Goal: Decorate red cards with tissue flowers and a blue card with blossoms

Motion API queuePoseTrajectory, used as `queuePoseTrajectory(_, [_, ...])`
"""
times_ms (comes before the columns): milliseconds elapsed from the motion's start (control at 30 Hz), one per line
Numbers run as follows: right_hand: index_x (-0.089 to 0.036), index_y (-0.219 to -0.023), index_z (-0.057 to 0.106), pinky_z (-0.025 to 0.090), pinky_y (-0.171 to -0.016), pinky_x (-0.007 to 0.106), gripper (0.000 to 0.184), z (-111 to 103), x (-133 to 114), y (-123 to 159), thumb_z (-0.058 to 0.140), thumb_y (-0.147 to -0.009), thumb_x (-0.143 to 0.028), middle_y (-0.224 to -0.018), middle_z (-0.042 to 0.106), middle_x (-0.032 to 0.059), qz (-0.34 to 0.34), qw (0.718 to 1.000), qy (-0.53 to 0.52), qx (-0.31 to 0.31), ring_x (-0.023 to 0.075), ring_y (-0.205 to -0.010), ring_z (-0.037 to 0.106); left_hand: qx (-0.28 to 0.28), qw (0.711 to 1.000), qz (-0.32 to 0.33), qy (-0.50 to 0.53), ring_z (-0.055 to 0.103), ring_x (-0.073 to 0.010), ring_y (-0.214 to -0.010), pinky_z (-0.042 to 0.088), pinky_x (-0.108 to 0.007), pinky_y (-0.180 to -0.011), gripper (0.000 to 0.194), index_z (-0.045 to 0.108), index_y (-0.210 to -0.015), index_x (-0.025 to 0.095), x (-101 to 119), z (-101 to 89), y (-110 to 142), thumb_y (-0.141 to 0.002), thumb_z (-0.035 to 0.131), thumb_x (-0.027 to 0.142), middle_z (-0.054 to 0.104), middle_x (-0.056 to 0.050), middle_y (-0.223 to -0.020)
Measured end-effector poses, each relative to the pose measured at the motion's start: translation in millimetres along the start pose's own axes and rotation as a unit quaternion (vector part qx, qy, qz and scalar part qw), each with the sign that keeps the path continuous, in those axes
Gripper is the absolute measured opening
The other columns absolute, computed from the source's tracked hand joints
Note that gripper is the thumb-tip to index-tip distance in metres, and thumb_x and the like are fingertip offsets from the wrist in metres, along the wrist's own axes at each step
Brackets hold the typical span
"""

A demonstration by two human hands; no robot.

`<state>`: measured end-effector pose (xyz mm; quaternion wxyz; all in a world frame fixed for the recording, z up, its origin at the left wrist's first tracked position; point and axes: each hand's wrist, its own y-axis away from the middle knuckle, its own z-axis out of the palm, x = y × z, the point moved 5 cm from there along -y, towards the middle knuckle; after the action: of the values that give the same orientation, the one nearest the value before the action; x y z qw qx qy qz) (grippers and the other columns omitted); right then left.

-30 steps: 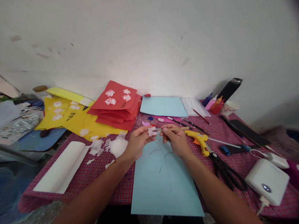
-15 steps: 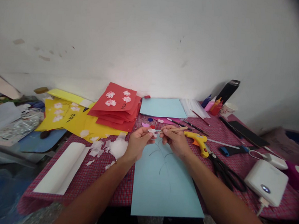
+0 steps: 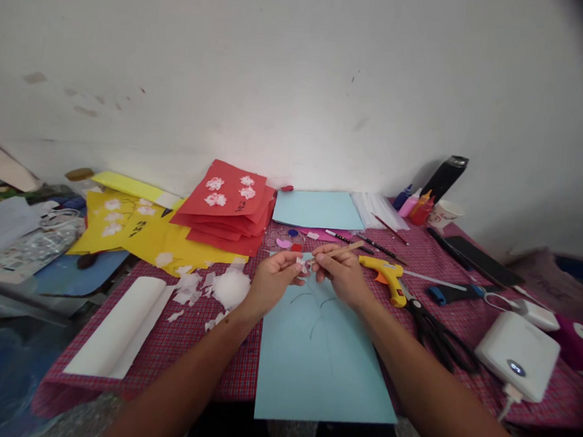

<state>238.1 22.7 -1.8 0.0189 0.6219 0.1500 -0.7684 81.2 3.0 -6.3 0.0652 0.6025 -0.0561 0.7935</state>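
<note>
My left hand (image 3: 271, 280) pinches a small white paper scrap (image 3: 299, 264) just above the far end of a light blue sheet (image 3: 319, 353) that bears faint curved pencil lines. My right hand (image 3: 343, 273) grips a thin wooden stick (image 3: 345, 248), its tip against the scrap. Both hands meet over the red checked tablecloth (image 3: 203, 345).
Left of my hands lie white paper scraps (image 3: 202, 284), a white roll (image 3: 121, 326), yellow sheets (image 3: 136, 227) and red cards with white flowers (image 3: 227, 204). To the right sit a yellow glue gun (image 3: 390, 275), black scissors (image 3: 436, 332), a white charger (image 3: 519, 354), paint bottles (image 3: 417, 204).
The hands have drawn slightly closer, and the stick's free end has tipped up a little. The scrap is now smaller between the fingers, more tucked in.
</note>
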Motion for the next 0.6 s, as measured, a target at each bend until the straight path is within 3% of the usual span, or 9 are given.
queuePoseTrajectory(300, [-0.017, -0.069, 0.06, 0.039, -0.043, 0.023, 0.031, 1.8, -8.0, 0.6, 0.068, -0.086, -0.042, -0.058, 0.061, -0.0007, -0.009, 0.998, 0.062, 0.03, 0.0104, -0.044, 0.052, -0.05, 0.997, 0.028, -0.044, 0.069, -0.0181, -0.081, 0.056, -0.03, -0.067, 0.036, 0.061, -0.113, 0.015, 2.8, 8.0, 5.6, -0.081, 0.068, 0.03, 0.071, -0.007, -0.089])
queuePoseTrajectory(467, [-0.02, -0.092, 0.066, 0.04, -0.045, 0.025, 0.02, 2.9, -7.2, 2.0, 0.071, -0.082, -0.036, -0.056, 0.054, -0.0056, 0.001, 0.999, -0.044, -0.011, 0.0101, -0.044, 0.047, -0.054, 0.998, 0.019, -0.017, 0.07, -0.0185, -0.078, 0.056, -0.032, -0.067, 0.042, 0.058, -0.116, 0.015, -0.1, 7.0, 4.7, -0.08, 0.071, 0.034, 0.072, -0.008, -0.088])
queuePoseTrajectory(600, [-0.019, -0.096, 0.067, 0.041, -0.047, 0.024, 0.022, 0.5, -7.2, 1.2, 0.075, -0.08, -0.032, -0.064, 0.061, -0.0033, -0.003, 0.998, -0.052, -0.035, 0.0105, -0.047, 0.052, -0.07, 0.997, 0.01, -0.007, 0.07, -0.0197, -0.079, 0.056, -0.033, -0.068, 0.047, 0.055, -0.119, 0.015, 1.5, 7.5, 5.1, -0.08, 0.072, 0.035, 0.072, -0.008, -0.087])
